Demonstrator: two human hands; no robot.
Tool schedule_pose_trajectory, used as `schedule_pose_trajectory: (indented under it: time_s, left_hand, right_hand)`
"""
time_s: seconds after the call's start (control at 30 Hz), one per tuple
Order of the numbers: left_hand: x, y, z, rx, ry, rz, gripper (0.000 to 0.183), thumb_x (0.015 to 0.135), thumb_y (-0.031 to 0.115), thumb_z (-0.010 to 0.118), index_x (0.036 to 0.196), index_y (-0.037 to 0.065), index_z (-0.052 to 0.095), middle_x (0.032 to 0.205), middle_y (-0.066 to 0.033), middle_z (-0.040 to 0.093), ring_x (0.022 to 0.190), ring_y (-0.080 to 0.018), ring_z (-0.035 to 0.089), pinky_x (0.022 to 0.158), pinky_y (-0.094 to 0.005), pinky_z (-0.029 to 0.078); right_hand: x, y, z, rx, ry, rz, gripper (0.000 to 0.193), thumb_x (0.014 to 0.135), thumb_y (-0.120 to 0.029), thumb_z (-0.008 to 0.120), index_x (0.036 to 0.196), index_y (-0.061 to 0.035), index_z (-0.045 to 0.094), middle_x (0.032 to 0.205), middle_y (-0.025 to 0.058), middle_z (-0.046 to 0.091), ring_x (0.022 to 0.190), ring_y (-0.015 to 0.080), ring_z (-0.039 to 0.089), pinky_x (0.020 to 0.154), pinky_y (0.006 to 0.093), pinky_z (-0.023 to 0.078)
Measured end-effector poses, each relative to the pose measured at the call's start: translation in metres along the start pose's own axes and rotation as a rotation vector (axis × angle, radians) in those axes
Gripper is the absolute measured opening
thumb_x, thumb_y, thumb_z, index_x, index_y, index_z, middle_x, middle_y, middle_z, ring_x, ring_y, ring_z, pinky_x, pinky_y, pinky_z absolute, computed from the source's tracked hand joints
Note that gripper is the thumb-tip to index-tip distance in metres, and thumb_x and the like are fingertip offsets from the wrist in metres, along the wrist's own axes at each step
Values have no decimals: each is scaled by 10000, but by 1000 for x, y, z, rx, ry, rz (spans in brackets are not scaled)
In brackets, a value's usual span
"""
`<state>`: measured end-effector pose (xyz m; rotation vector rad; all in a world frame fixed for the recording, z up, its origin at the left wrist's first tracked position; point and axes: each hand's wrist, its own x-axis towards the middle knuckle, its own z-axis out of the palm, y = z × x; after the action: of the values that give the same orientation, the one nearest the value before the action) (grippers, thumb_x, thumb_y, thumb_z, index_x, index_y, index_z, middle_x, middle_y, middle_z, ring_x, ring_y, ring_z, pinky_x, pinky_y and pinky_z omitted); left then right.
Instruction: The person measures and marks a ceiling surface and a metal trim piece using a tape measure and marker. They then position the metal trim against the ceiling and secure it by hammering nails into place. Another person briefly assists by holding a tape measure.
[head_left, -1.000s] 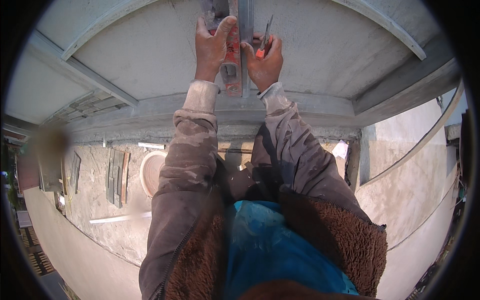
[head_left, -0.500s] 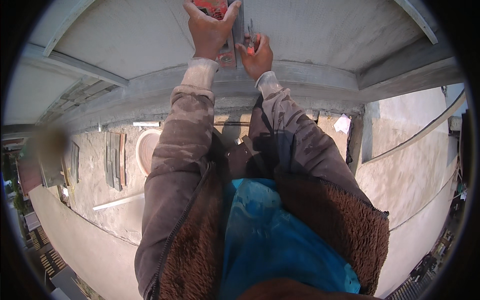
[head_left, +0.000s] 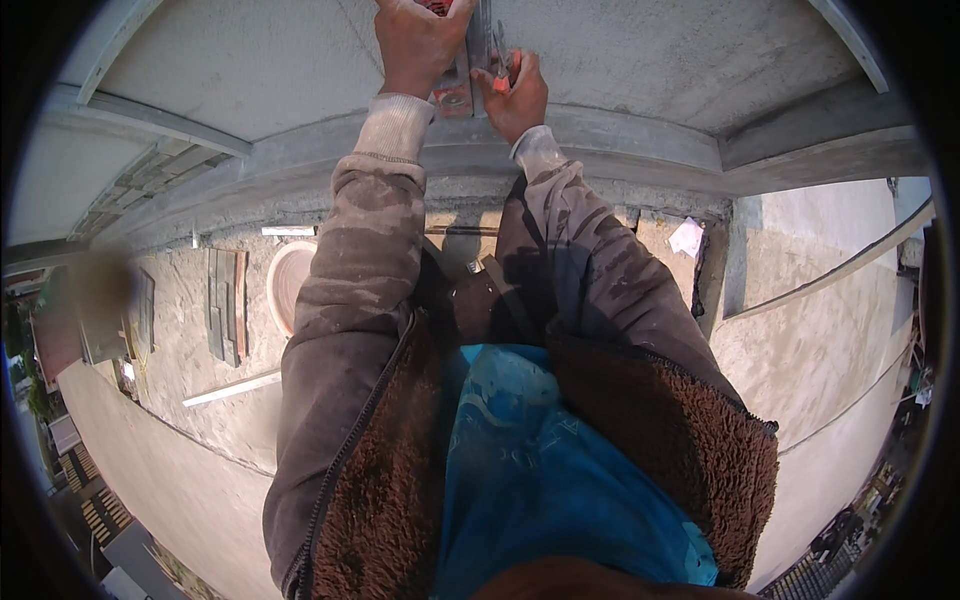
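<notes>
Wall: grey plastered wall (head_left: 620,70), filling the upper view.
Ground: pale, dusty ground (head_left: 185,310), sunlit, below the wall.
Upright: grey metal profile (head_left: 480,42), beside the level, between the hands.
Level: red spirit level (head_left: 453,98), upright against the wall, running past the upper edge.
Basin: round pale basin (head_left: 288,290) on the ground, partly behind the left sleeve.
Left grip: left hand (head_left: 415,48) spans the level; fingertips cut off, so cannot tell how closed.
Right grip: right hand (head_left: 516,98), wrapped around the tool.
Tool: red-handled hand tool (head_left: 501,84), narrow grey end upward.
</notes>
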<state>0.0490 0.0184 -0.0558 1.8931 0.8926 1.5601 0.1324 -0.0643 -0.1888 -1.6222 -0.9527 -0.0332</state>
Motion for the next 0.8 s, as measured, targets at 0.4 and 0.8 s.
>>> schedule_pose_trajectory:
  time_s: [0.4,0.8]
  left_hand:
    - [0,-11,10,84,131,92,624,717,279,875,1068,-20,456,776,-163,641,672,-309,642,593,-407,504]
    - [9,-10,-2,13,-25,61,800,699,312,890,1217,-77,420,1038,-244,619,925,-337,639,804,-399,519]
  right_hand:
    - [1,-4,4,39,19,32,434,774,-184,839,1057,-32,547,866,80,617,724,194,591,698,322,499]
    - [8,-3,-7,-31,-94,100,469,781,-241,808,1093,-32,526,1006,175,626,932,361,642,810,415,496]
